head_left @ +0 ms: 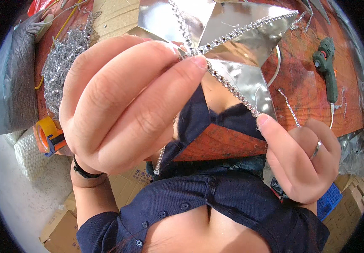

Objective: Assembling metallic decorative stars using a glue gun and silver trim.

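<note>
A mirror-finish silver star (236, 76) is held up in front of me, its ridges lined with silver rhinestone chain (232, 89). My left hand (123, 101) is closed, thumb and fingers pinched at the star's centre where the chain lines meet; it hides much of the star's left side. At the lower right point, my right hand (302, 160) presses an index fingertip on the end of the chain. Its other fingers are curled in. A short piece of the chain (289, 107) shows just beyond the right hand; whether it is held cannot be told.
On the red-brown table (304, 80), a green glue gun (326, 67) lies at the right with its cord. A heap of silver chain (66, 63) sits at the left, near an orange tape dispenser (49, 135) and a grey plastic bag (15, 80). Cardboard (59, 227) lies below.
</note>
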Action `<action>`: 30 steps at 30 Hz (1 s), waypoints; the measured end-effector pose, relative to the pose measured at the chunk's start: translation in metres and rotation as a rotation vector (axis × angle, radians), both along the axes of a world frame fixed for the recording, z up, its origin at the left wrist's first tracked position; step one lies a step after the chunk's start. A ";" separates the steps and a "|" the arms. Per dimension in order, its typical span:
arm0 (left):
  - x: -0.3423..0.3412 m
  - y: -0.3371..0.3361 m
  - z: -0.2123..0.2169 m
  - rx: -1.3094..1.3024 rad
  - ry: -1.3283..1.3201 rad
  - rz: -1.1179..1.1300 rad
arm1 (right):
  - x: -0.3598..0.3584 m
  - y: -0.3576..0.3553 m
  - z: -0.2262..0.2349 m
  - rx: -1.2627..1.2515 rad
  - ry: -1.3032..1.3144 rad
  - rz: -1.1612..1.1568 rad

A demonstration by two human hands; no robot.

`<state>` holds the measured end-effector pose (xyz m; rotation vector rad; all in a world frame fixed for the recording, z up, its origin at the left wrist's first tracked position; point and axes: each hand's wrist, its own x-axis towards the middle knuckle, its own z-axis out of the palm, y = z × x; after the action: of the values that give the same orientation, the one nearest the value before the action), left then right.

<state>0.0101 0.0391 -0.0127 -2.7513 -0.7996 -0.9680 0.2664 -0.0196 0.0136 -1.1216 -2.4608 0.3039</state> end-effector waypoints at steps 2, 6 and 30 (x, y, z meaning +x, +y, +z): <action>0.000 0.000 0.001 0.000 0.011 -0.007 | -0.001 -0.001 0.004 -0.022 -0.010 -0.018; 0.000 -0.001 0.005 0.003 0.069 0.004 | 0.000 0.000 0.003 -0.001 -0.018 -0.018; 0.002 -0.013 0.016 -0.042 0.209 0.135 | 0.042 -0.055 -0.045 -0.586 0.650 -0.372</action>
<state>0.0118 0.0258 0.0029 -2.7323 -0.9628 -0.6332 0.3088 -0.0748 -0.0310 -1.3899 -1.5870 1.1183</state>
